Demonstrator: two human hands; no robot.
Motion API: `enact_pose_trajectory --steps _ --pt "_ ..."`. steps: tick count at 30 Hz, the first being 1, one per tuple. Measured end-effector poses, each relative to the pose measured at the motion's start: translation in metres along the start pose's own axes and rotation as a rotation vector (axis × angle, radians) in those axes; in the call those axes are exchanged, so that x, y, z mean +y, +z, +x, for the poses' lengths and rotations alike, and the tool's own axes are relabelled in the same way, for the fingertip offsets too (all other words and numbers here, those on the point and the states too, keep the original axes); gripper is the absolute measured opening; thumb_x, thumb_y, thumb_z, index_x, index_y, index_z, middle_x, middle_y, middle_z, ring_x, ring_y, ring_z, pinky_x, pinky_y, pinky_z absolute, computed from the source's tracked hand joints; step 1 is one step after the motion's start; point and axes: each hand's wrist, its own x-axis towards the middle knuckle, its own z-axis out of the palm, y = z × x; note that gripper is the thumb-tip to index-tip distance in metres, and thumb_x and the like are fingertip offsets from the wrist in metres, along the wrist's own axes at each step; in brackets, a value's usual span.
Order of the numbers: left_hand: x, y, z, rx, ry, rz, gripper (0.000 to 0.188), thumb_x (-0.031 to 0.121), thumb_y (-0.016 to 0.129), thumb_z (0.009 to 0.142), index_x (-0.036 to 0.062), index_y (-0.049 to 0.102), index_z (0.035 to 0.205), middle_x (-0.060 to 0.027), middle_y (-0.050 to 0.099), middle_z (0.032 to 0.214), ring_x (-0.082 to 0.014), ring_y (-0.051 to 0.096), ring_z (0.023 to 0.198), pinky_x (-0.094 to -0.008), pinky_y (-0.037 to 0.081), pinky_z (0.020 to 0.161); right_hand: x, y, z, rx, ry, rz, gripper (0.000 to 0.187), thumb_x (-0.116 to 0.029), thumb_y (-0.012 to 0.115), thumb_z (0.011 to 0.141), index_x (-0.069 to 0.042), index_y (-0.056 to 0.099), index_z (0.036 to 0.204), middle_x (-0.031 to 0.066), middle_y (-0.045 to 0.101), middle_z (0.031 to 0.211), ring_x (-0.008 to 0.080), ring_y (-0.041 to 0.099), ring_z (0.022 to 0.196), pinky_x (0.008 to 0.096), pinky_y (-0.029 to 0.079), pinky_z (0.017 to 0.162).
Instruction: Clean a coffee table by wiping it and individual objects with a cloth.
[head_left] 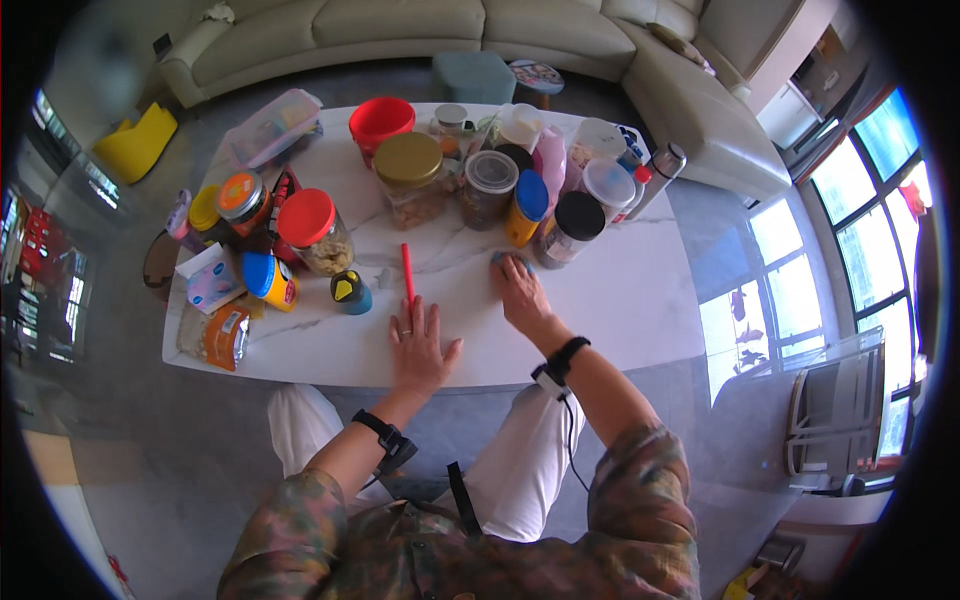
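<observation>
White marbled table (620,320), slim straight red stick (407,268)

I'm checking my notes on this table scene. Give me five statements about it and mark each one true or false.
1. The left hand lies at the near end of the red stick. True.
2. The right hand is gripping the steel flask. False: that hand is in front of the black-lidded jar, and the flask stands apart from it, toward the table's far right.
3. The red bucket stands behind the gold-lidded jar. True.
4. The gold-lidded jar has its lid off. False: the lid is on.
5. The yellow chair is to the right of the table. False: it is on the left.
</observation>
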Motion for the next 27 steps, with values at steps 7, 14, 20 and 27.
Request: enact_pose_trajectory --steps 7,14,20,27 --pt "0.006 -0.002 0.003 0.016 0.005 -0.027 0.07 0.044 0.063 0.087 0.0029 0.046 0.141 -0.0228 0.035 0.153 -0.043 0.027 0.145 -0.0598 0.023 0.114 0.01 0.009 0.024 -0.223 0.113 0.236 0.049 0.003 0.055 0.078 -0.008 0.06 0.125 0.0139 0.052 0.138 0.0312 0.049 0.131 0.0443 0.045 0.102" --pt "-0.003 -0.005 -0.002 0.047 -0.02 -0.03 0.064 0.034 0.065 0.088 0.0036 0.049 0.141 -0.0203 0.037 0.153 -0.0395 0.028 0.146 -0.0554 0.023 0.116 -0.018 -0.06 -0.11 -0.327 -0.045 0.283 0.059 0.011 0.055 0.077 -0.013 0.06 0.131 0.0106 0.048 0.148 0.0283 0.046 0.137 0.042 0.046 0.102" --pt "-0.001 0.005 0.001 0.055 0.026 -0.063 0.062 0.034 0.064 0.089 0.0043 0.049 0.141 -0.0203 0.038 0.153 -0.0396 0.028 0.146 -0.0528 0.023 0.117 0.02 -0.072 -0.142 -0.259 0.297 0.101 0.049 0.002 0.057 0.078 -0.005 0.058 0.127 0.015 0.055 0.133 0.0352 0.052 0.126 0.0462 0.047 0.099" --pt "-0.043 0.004 0.0 -0.015 0.122 -0.082 0.055 0.027 0.061 0.092 0.0057 0.049 0.141 -0.0147 0.038 0.154 -0.0358 0.033 0.145 -0.0486 0.029 0.115 -0.15 -0.001 -0.062 -0.097 0.097 0.185 0.043 -0.003 0.056 0.081 -0.003 0.058 0.124 0.0167 0.053 0.131 0.0313 0.049 0.128 0.0424 0.048 0.099"
